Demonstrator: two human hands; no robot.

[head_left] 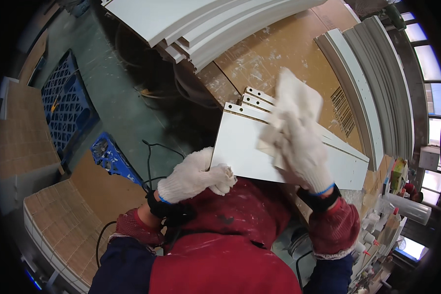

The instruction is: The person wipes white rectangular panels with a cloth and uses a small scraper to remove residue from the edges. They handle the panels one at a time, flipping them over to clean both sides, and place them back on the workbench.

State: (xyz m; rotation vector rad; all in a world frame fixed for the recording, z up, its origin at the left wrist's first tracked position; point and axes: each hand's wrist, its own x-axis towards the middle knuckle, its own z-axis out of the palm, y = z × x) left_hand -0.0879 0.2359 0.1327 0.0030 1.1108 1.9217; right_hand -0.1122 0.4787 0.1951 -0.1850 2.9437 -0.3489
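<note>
Cloth gripped in the blurred right hand seems to be wiping the top white panel, stacked at the brown worktop's near edge, its near-left corner clasped by the left hand, so the next stroke likely needs steady bracing there.

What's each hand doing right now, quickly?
Left hand: closed, gripping the white panel at its near left corner.
Right hand: holding a pale cloth over the panel; motion blur hides the exact finger pose.
</note>
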